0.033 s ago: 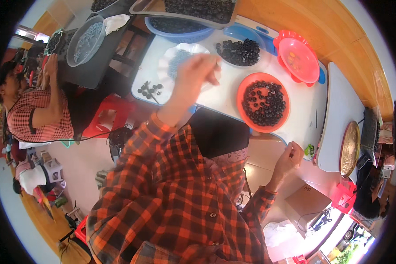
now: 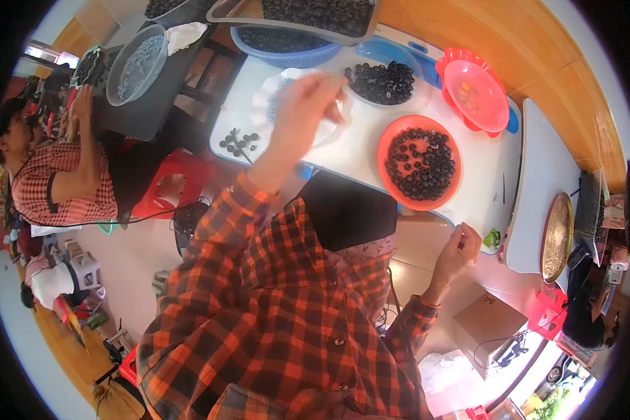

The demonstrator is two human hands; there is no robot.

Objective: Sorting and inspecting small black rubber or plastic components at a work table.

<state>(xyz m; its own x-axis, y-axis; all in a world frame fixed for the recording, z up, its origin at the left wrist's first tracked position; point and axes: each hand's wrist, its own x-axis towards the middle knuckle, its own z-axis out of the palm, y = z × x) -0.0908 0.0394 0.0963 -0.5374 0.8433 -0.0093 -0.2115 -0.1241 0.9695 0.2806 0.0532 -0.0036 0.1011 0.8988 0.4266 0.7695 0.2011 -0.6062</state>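
Note:
Over a white scalloped plate (image 2: 260, 98) hangs my left hand (image 2: 302, 112), raised from the table and blurred. Its fingers curl together, and anything between them is too smeared to make out. The plate's small bluish pieces are mostly hidden beneath it. My right hand (image 2: 460, 246) is at the table's near right edge, thumb and fingertips pinched; whatever they hold is too small to name. Between my hands sits a red-orange plate (image 2: 383, 159) with many small round black parts (image 2: 437, 170). Similar black parts (image 2: 381, 82) fill a clear bowl behind it.
Several black parts (image 2: 238, 145) lie at the table's left. Behind are a blue basket (image 2: 294, 57), a metal tray (image 2: 224, 14) and pink-red dishes (image 2: 493, 105). A green item (image 2: 492, 239) is near my right hand. At left, another person (image 2: 70, 175) sits by a dark table.
My left hand has shifted slightly left and toward me above the scalloped plate. My right hand has hardly moved.

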